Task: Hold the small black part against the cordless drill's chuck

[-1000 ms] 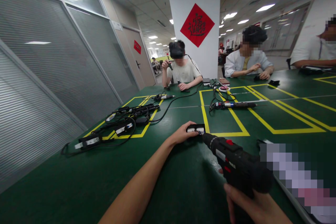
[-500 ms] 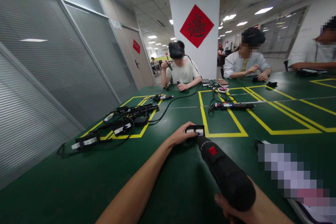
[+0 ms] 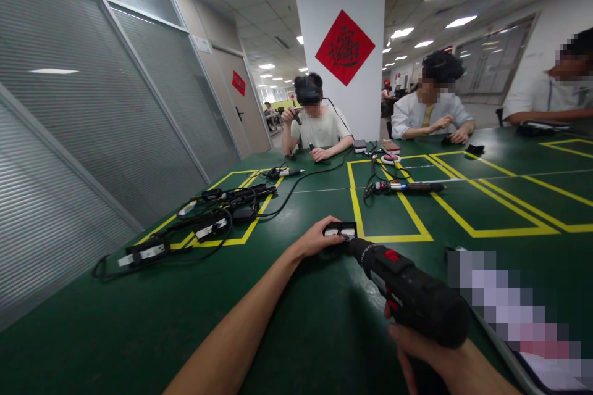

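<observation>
On the green table in front of me lies a small black box-like case [image 3: 352,228] with pale parts inside. My left hand [image 3: 322,236] grips it from the left, fingers behind and thumb in front. My right hand [image 3: 417,342] is wrapped round the handle of a black cordless drill [image 3: 412,290] with red switches. The drill's chuck points away from me, and its tip is at the right part of the case. Whether the bit touches a screw is too small to make out.
Black adapters with cables [image 3: 213,222] lie at the left, inside yellow tape lines. An electric screwdriver [image 3: 407,187] lies beyond the case. At the right is a blurred flat object [image 3: 509,315]. Several people sit across the table [image 3: 287,315]; one holds a tool.
The drill's rear has swung right and its body has rolled, so its side and trigger now show. The case and my left hand stay nearly in place; the view has shifted slightly.
</observation>
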